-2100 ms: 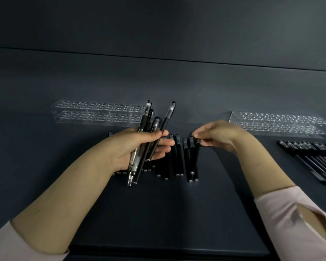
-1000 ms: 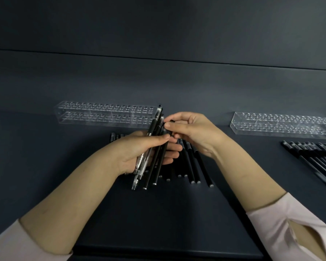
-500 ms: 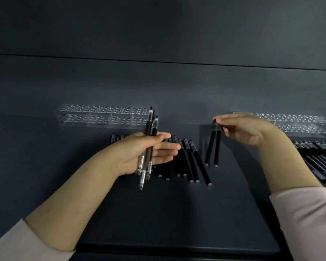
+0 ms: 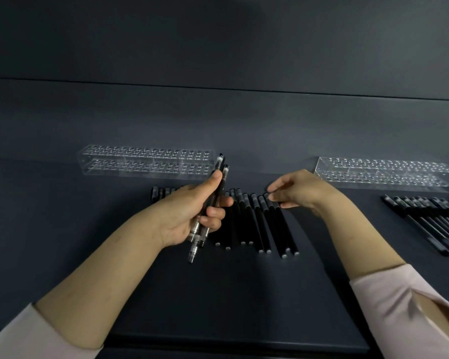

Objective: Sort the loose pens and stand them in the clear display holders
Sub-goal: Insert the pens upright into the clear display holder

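Left hand (image 4: 189,216) grips a bundle of clear-barrelled pens (image 4: 195,246); I judge a slack grip could drop one and scatter the row of black pens (image 4: 246,224). Right hand (image 4: 301,193), loosely bent, touches the row's end caps; whether it pinches them I cannot tell. Half a second ago it held two pens clear of the row. Clear holders (image 4: 145,161) stand empty beyond.

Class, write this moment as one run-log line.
left hand: grips clear pens | right hand: fingers at black pen row | display holders: no pens standing | stage: sorting

The loose pens (image 4: 257,224) are black with silver ends; the table (image 4: 218,294) is dark blue-grey. The held pens (image 4: 194,246) have clear barrels and black caps. The holders (image 4: 145,161) are clear, patterned with rows of holes.
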The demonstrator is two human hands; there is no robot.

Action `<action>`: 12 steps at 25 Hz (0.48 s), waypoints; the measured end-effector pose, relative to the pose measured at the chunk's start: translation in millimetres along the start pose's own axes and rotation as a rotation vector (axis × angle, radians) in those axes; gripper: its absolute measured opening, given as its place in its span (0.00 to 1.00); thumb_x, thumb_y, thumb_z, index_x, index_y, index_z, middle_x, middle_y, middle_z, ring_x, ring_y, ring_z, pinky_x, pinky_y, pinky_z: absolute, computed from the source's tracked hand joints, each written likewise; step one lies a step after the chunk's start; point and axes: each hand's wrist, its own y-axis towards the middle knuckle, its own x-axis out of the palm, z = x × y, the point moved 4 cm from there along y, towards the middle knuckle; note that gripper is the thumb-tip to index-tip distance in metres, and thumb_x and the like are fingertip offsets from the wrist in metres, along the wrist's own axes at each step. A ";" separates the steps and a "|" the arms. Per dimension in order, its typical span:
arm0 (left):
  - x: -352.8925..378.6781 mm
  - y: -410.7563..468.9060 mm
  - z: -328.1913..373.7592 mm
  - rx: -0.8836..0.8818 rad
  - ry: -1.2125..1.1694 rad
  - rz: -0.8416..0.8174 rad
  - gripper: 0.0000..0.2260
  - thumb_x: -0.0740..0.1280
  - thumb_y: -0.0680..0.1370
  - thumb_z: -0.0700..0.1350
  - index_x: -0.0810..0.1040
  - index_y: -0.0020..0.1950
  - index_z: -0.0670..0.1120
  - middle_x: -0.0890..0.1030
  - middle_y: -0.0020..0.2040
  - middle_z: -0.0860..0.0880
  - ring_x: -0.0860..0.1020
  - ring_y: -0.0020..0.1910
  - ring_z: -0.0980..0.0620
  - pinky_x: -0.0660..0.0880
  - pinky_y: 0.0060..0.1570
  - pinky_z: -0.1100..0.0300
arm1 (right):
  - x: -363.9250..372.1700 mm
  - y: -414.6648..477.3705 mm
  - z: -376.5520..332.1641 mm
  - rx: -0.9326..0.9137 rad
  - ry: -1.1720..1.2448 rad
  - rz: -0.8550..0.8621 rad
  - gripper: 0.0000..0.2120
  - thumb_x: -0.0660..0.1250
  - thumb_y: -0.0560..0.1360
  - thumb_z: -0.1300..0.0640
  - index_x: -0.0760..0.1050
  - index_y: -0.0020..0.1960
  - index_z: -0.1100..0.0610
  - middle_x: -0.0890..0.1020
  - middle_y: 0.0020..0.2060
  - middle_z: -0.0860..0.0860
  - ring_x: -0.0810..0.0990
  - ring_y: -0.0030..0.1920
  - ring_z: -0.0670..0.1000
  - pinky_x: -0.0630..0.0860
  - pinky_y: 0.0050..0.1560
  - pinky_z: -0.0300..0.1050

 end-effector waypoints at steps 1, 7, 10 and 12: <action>-0.7 1.3 0.3 0.014 -0.044 0.015 0.15 0.65 0.78 0.54 0.71 0.54 0.43 0.80 0.37 0.48 0.69 0.25 0.58 0.65 0.22 0.68 | 2.0 -1.7 -1.4 -0.008 -0.005 0.000 0.11 0.71 0.72 0.69 0.78 0.53 0.66 0.79 0.41 0.55 0.78 0.40 0.48 0.79 0.37 0.34; -1.7 3.2 5.2 0.127 -0.151 -0.033 0.13 0.68 0.75 0.42 0.78 0.58 0.38 0.85 0.48 0.44 0.81 0.36 0.55 0.76 0.30 0.65 | 9.7 -4.6 -4.3 -0.036 -0.049 0.006 0.11 0.72 0.72 0.65 0.79 0.53 0.65 0.80 0.43 0.57 0.79 0.44 0.50 0.79 0.37 0.36; -3.5 2.3 5.9 0.154 -0.120 -0.030 0.11 0.66 0.78 0.40 0.79 0.58 0.37 0.84 0.54 0.42 0.85 0.46 0.52 0.80 0.37 0.64 | 8.5 -6.4 -3.7 -0.060 -0.136 0.048 0.08 0.72 0.73 0.59 0.81 0.50 0.61 0.81 0.41 0.54 0.78 0.41 0.48 0.78 0.41 0.42; -2.3 0.8 5.6 0.157 -0.126 -0.037 0.11 0.66 0.78 0.42 0.79 0.58 0.38 0.84 0.56 0.43 0.85 0.50 0.49 0.81 0.40 0.61 | 7.1 -8.8 -8.0 -0.108 -0.117 0.124 0.07 0.69 0.75 0.55 0.82 0.47 0.59 0.80 0.39 0.54 0.75 0.38 0.50 0.76 0.42 0.44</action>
